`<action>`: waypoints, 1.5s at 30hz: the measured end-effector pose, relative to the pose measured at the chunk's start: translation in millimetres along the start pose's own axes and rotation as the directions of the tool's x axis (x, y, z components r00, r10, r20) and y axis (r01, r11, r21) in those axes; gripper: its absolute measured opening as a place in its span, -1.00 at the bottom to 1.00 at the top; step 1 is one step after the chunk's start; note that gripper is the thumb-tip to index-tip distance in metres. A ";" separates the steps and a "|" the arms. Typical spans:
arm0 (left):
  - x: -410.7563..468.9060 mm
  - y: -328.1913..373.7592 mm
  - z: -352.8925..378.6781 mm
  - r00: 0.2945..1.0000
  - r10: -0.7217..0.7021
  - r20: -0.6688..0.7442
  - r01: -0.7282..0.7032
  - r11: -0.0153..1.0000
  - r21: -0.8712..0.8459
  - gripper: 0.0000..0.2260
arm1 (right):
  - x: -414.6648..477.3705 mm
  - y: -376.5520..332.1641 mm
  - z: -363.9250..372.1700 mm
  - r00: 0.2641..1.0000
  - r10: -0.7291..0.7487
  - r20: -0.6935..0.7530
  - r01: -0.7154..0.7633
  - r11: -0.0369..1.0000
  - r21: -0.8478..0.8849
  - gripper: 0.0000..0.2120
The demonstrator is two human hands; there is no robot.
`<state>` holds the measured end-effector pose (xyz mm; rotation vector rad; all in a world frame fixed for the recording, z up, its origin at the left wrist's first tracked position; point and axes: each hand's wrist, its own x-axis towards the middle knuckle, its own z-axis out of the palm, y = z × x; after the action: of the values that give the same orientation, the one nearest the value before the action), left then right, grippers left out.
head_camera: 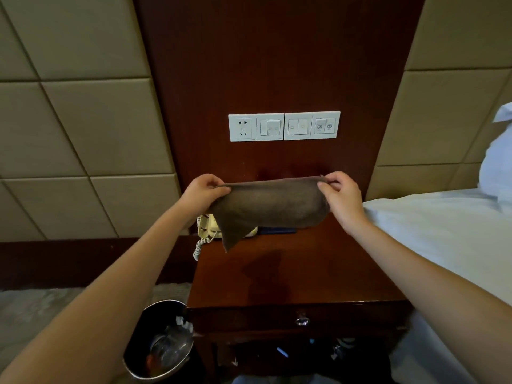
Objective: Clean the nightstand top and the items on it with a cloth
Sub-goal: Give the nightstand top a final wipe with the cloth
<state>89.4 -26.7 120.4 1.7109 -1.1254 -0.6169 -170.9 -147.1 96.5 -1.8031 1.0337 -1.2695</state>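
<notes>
A brown cloth (266, 207) hangs stretched in the air above the back of the dark wooden nightstand top (291, 275). My left hand (203, 189) pinches its left upper corner and my right hand (339, 195) pinches its right upper corner. One loose corner dangles down toward the left. Behind the cloth, a cream telephone (207, 227) with a coiled cord sits at the nightstand's back left, mostly hidden. A dark flat item (277, 231) lies next to the telephone, mostly hidden too.
A wall plate with a socket and switches (284, 126) is on the wood panel above. A metal waste bin (162, 342) stands on the floor left of the nightstand. The white bed (443, 234) borders the right side. The nightstand has a drawer with a handle (302, 320).
</notes>
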 end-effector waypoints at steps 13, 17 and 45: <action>44.9 -58.1 28.1 0.974 -0.206 0.096 0.154 0.909 0.386 -0.90 | 15.4 65.2 37.9 0.956 0.254 0.144 -0.210 0.941 -0.265 -0.97; 54.5 -92.3 43.9 0.983 -0.173 0.055 0.123 0.858 0.498 -0.81 | 16.3 93.3 55.3 0.946 0.266 0.186 -0.188 0.916 -0.353 -0.88; -71.4 -150.6 60.5 0.905 -0.065 0.420 -0.295 0.614 0.732 -0.89 | -78.8 126.2 8.8 0.792 0.285 0.540 0.242 0.666 -0.706 -0.86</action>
<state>70.1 27.1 -47.4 2.2693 -2.0237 -0.4131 -205.7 -132.0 -47.6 -2.5538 1.2584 -0.0764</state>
